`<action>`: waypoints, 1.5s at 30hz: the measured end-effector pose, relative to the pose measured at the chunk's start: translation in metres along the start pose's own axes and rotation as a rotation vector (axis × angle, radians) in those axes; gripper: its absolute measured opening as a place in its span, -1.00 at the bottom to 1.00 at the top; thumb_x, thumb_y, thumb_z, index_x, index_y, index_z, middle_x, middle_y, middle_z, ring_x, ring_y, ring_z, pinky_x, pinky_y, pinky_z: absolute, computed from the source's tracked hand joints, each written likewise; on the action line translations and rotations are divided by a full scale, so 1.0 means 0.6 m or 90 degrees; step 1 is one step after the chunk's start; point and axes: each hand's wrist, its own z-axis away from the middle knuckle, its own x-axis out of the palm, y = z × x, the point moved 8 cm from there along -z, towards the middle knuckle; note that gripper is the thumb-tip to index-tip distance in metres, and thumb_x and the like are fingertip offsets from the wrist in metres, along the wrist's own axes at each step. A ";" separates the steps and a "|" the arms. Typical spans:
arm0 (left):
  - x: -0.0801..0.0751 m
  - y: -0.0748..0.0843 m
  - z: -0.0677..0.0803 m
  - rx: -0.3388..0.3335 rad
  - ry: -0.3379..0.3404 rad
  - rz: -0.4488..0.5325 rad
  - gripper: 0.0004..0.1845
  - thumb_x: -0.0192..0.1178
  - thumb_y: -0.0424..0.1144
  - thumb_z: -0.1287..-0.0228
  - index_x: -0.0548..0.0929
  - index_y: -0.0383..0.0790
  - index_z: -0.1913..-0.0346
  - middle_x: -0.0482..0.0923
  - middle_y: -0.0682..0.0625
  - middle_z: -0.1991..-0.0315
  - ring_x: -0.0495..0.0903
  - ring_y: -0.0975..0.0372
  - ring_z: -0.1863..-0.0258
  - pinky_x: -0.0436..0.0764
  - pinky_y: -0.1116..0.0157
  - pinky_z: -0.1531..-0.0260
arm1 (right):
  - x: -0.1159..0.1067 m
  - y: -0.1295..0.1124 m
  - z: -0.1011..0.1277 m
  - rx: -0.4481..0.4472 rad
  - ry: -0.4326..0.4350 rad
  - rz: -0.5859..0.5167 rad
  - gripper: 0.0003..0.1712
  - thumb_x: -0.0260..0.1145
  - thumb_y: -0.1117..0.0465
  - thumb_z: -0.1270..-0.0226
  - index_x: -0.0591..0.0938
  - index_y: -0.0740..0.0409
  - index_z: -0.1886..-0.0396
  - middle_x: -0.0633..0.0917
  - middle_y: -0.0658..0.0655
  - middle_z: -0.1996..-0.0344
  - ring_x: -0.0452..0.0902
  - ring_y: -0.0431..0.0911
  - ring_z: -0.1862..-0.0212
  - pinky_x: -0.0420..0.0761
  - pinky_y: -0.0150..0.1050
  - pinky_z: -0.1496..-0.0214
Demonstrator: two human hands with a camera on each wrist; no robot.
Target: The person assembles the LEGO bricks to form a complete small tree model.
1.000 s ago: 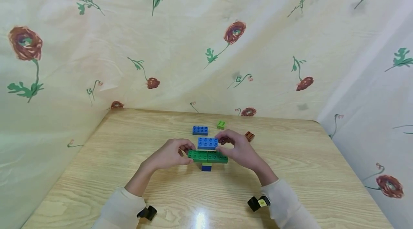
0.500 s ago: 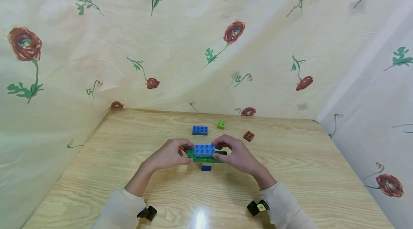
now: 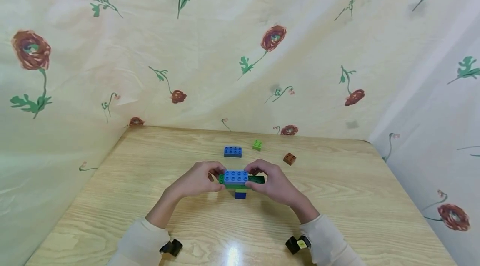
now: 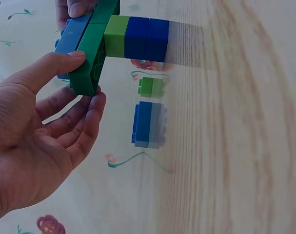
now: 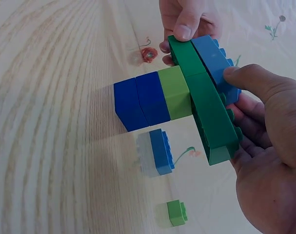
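Stack (image 5: 174, 92): blue brick (image 3: 236, 177) atop two green bricks (image 5: 211, 107), lime and dark-blue column (image 5: 151, 100) underneath
Left grip (image 3: 198, 179): pinching one green end
Right grip (image 3: 272, 182): pinching the blue brick

Pale sheeting (image 3: 210, 49) hangs around the wooden table (image 3: 337, 191) from eight round to four o'clock, printed with green leaves (image 3: 245, 65) and red flowers (image 3: 273, 38), one at one o'clock, another at four. A white glare (image 3: 233, 253) marks the table at six.
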 end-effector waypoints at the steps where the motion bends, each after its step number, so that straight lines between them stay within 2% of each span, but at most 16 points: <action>1: 0.000 0.000 0.000 -0.001 0.000 0.000 -0.60 0.46 -0.18 -0.25 0.68 -0.20 -0.11 0.68 -0.01 0.01 0.63 0.20 0.06 0.63 0.26 0.01 | 0.000 -0.001 0.000 0.001 0.001 0.002 -0.63 0.53 0.23 -0.28 0.67 0.01 -0.05 0.72 -0.02 0.04 0.66 -0.13 0.01 0.69 -0.07 -0.13; 9: -0.007 0.012 0.004 0.006 0.019 -0.014 -0.56 0.45 -0.13 -0.27 0.65 -0.12 -0.17 0.68 0.07 -0.03 0.63 0.23 0.01 0.61 0.12 -0.11 | 0.001 -0.002 0.001 0.006 -0.006 0.011 -0.64 0.52 0.22 -0.29 0.66 0.01 -0.05 0.72 -0.02 0.05 0.65 -0.15 0.03 0.69 -0.10 -0.09; 16: -0.012 0.024 0.004 0.039 0.036 -0.011 -0.69 0.39 -0.11 -0.35 0.67 -0.03 -0.10 0.69 0.13 0.04 0.64 0.26 0.04 0.59 0.17 -0.12 | 0.000 0.000 0.001 0.007 -0.009 0.013 -0.65 0.51 0.21 -0.31 0.66 0.01 -0.05 0.73 -0.02 0.05 0.65 -0.15 0.04 0.69 -0.11 -0.08; 37: -0.012 0.019 0.004 0.033 0.044 0.004 -0.74 0.40 -0.09 -0.35 0.68 -0.01 -0.03 0.69 0.11 0.05 0.63 0.25 0.07 0.61 0.24 -0.07 | 0.003 0.008 0.000 0.018 -0.006 -0.008 -0.66 0.50 0.18 -0.33 0.66 0.04 -0.06 0.74 0.01 0.05 0.65 -0.13 0.04 0.68 -0.06 -0.10; 45: -0.012 0.018 0.004 0.031 0.045 0.023 -0.76 0.41 -0.10 -0.35 0.69 0.00 -0.01 0.69 0.09 0.05 0.63 0.21 0.07 0.61 0.15 -0.09 | 0.002 0.006 0.000 0.020 -0.009 -0.013 -0.66 0.50 0.16 -0.33 0.66 0.01 -0.06 0.74 0.00 0.04 0.66 -0.13 0.02 0.68 -0.09 -0.10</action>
